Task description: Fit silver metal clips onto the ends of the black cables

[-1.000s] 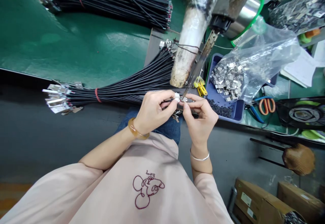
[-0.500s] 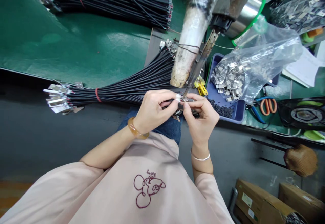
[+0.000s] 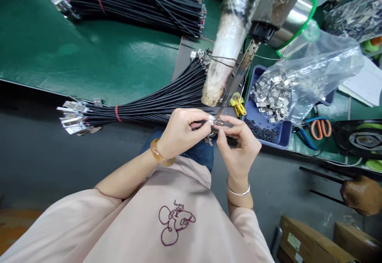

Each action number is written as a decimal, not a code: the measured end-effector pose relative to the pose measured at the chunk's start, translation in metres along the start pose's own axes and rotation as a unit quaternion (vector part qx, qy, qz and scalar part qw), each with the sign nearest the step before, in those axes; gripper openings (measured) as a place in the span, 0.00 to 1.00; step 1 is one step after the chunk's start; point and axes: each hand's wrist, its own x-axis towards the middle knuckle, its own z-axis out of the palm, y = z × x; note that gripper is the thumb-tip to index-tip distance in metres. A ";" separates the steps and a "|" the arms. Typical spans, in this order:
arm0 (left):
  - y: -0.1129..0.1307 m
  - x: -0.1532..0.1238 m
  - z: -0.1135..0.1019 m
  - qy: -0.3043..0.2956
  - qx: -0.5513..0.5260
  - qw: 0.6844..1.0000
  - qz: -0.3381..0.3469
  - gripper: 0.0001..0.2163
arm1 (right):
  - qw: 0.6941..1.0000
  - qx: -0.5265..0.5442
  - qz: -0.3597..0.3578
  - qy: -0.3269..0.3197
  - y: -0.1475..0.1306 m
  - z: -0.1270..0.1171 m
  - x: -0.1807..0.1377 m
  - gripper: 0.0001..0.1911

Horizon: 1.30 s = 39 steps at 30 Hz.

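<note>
My left hand (image 3: 182, 132) pinches the end of a thin black cable at the edge of the green bench, a white cap on one fingertip. My right hand (image 3: 238, 143) is closed in a pinch on a small metal terminal (image 3: 217, 123), held against that cable end. Both meet right under the tip of a slanted soldering iron (image 3: 238, 78) that comes down from a fixed holder. A bundle of black cables (image 3: 161, 102) with a red band and metal tabs at its left end lies just beyond my left hand.
A blue tray (image 3: 283, 133) holds black bits and a clear bag of metal clips (image 3: 274, 92). A second cable bundle (image 3: 134, 4) lies at the back of the green mat (image 3: 89, 56). Scissors (image 3: 320, 127), a yellow clip (image 3: 238, 104) and cardboard boxes (image 3: 310, 239) are to the right.
Both hands stay pinched together under the iron tip. The view has shifted slightly, so everything sits a little lower and to the right.
</note>
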 end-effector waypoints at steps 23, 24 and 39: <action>-0.004 -0.011 0.006 0.028 -0.095 0.991 -0.086 0.02 | 0.998 -0.017 -0.010 0.056 -0.001 0.013 -0.003 0.04; -0.005 -0.011 0.007 0.032 -0.084 0.992 -0.084 0.02 | 0.996 -0.046 -0.036 0.063 -0.001 0.014 -0.003 0.05; -0.008 -0.015 0.015 0.053 -0.027 0.995 -0.082 0.03 | 0.997 -0.026 -0.019 0.066 0.005 0.016 0.001 0.04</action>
